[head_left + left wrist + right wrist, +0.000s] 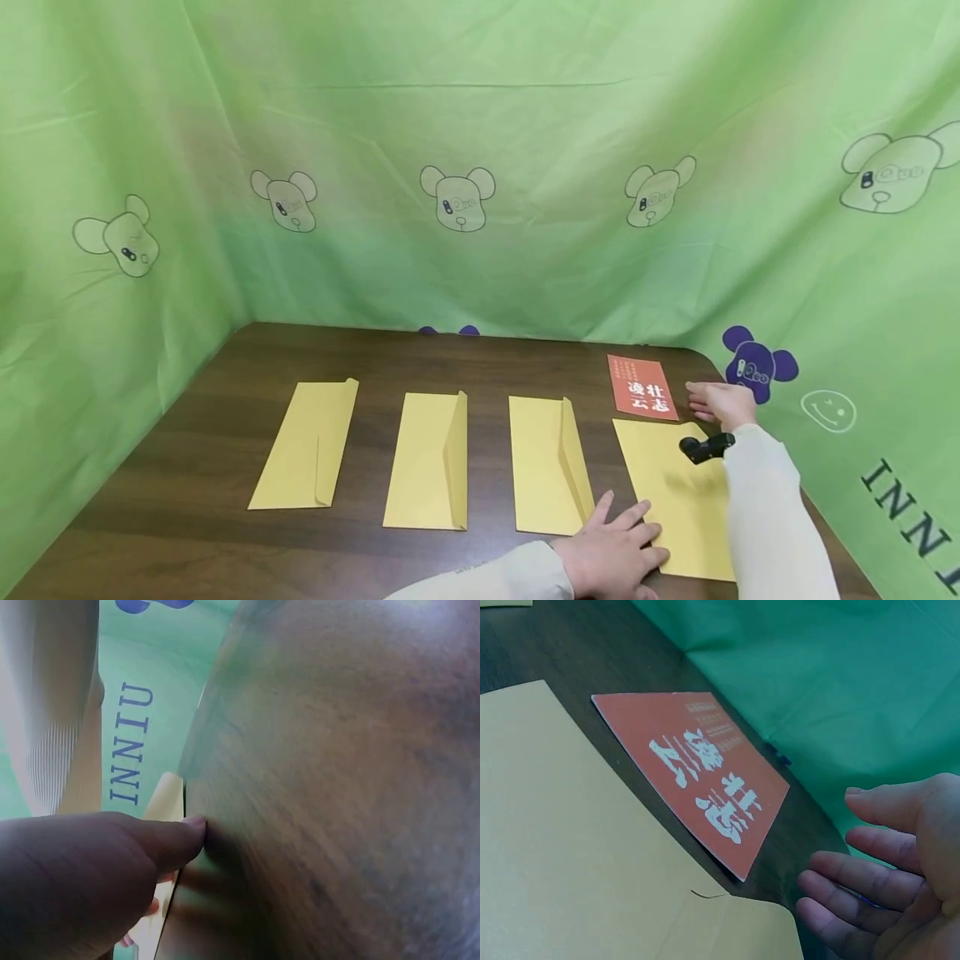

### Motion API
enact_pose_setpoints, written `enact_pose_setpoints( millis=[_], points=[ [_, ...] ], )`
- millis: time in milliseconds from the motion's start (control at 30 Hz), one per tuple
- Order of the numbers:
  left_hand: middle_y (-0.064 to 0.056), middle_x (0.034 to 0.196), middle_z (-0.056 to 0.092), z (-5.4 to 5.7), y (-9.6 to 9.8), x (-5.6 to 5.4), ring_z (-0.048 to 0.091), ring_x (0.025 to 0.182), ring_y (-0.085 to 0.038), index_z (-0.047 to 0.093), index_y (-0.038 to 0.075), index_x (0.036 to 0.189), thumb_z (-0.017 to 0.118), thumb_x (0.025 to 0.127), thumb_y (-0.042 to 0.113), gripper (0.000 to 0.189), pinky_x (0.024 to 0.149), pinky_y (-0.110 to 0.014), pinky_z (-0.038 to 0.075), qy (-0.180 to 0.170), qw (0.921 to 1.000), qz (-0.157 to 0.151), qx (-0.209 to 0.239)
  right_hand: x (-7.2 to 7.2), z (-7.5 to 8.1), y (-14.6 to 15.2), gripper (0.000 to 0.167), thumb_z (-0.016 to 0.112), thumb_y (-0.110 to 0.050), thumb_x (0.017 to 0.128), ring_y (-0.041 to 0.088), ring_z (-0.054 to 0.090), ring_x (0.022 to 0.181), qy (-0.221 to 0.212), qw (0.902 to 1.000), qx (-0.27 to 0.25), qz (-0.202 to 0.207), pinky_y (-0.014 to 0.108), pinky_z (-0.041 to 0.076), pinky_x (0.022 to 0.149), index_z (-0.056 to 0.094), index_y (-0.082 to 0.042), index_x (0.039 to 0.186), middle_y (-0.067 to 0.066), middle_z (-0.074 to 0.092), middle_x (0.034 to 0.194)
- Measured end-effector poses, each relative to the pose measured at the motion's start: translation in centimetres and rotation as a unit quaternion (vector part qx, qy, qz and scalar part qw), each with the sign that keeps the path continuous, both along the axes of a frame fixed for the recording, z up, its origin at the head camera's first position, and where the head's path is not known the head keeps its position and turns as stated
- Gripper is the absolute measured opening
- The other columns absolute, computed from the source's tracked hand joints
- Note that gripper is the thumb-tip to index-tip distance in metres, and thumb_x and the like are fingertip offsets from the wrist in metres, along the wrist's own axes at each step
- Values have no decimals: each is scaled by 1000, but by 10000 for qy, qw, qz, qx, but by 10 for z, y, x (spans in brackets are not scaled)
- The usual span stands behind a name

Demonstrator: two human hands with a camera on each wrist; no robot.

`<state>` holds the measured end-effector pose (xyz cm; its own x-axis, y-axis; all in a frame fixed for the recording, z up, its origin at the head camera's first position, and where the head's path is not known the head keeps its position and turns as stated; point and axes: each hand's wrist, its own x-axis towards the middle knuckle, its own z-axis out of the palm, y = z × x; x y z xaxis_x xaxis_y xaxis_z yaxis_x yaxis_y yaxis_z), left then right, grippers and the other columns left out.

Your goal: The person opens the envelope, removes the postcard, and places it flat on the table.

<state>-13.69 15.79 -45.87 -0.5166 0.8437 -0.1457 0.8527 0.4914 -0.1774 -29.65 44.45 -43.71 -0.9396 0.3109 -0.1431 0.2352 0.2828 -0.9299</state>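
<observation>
My left hand (611, 550) lies spread over the near left edge of the rightmost yellow envelope (675, 508), fingertips on its paper. In the left wrist view its thumb (176, 840) is straight, close to the table top. Beyond that envelope's far end lies a red card (643, 387) with large white characters and smaller lines of print. My right hand (723, 406) is just right of the card, holding nothing. In the right wrist view its fingers (862, 877) are loosely bent, with a gap between them and the red card (697, 765).
Three more yellow envelopes lie in a row to the left: the left one (300, 450), the middle one (423, 467) and the right one (543, 467). All rest on a dark wooden table (187, 467). A green curtain (525, 275) with bear prints hangs around it.
</observation>
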Motion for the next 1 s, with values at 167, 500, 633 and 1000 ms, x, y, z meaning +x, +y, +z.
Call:
enact_pose_setpoints(
  millis=[167, 500, 633, 1000],
  points=[
    [23, 158, 23, 1, -3, -2, 3, 150, -7, 35, 47, 150, 40, 96, 68, 58, 116, -41, 17, 151, 9997, -110, 179, 2, 1, -3, 60, 64, -21, 98, 3, 68, 76, 201, 9991, -179, 327, 28, 58, 75, 43, 19, 137, -1, 73, 90],
    [6, 163, 23, 15, -42, -20, 9, 151, -18, 22, 31, 159, 49, 95, 63, 77, 117, -49, 21, 161, 9928, 416, 1110, 14, 11, -23, 67, 59, -19, 101, -2, 66, 82, 428, 9960, -77, 782, 24, 56, 81, 28, 20, 145, -16, 68, 91],
    [-1, 164, 22, 18, -64, -30, 11, 151, -22, 22, 24, 160, 54, 95, 59, 80, 117, -52, 20, 100, 9857, 720, 1521, 22, 15, -34, 72, 60, -23, 100, -1, 66, 84, 297, 9948, 37, 971, 26, 55, 84, 26, 19, 146, -1, 70, 102],
    [-6, 162, 27, 7, -114, -40, 14, 151, -27, 30, 19, 158, 56, 93, 60, 81, 116, -55, 18, 80, 9740, 1711, 1482, 49, 14, -78, 63, 57, -17, 102, -6, 59, 87, 606, 9837, 784, 1501, 25, 55, 82, 30, 21, 143, 39, 49, 131]
  ],
)
